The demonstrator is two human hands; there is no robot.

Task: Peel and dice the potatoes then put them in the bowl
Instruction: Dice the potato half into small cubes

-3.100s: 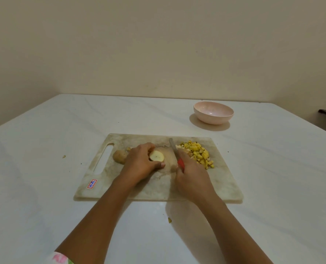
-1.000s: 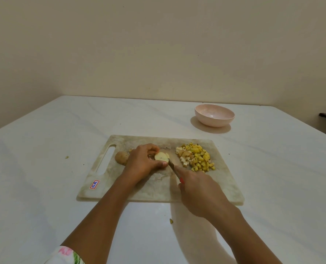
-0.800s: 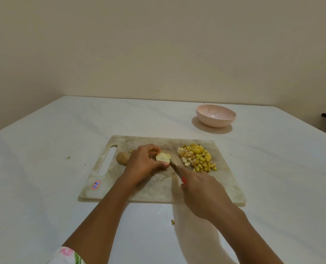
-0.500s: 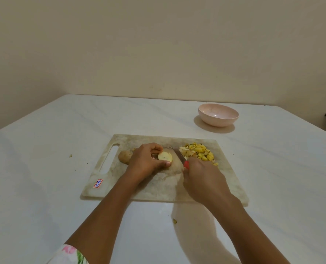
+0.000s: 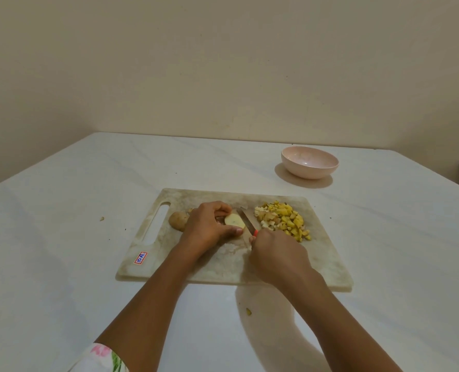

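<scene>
On the cutting board [image 5: 223,267], the left hand [image 5: 209,229] grips a halved potato [image 5: 233,220] and the right hand [image 5: 276,256] holds the knife [image 5: 245,218] beside it. Diced potato [image 5: 283,220] lies heaped to the right. Beyond, on the desk [image 5: 62,237], the pink bowl [image 5: 310,171] shows a bare inside.

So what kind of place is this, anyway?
Likely a home kitchen or dining room: a cutting board with diced potato, a pink bowl, both on a plain white table by bare walls.
</scene>
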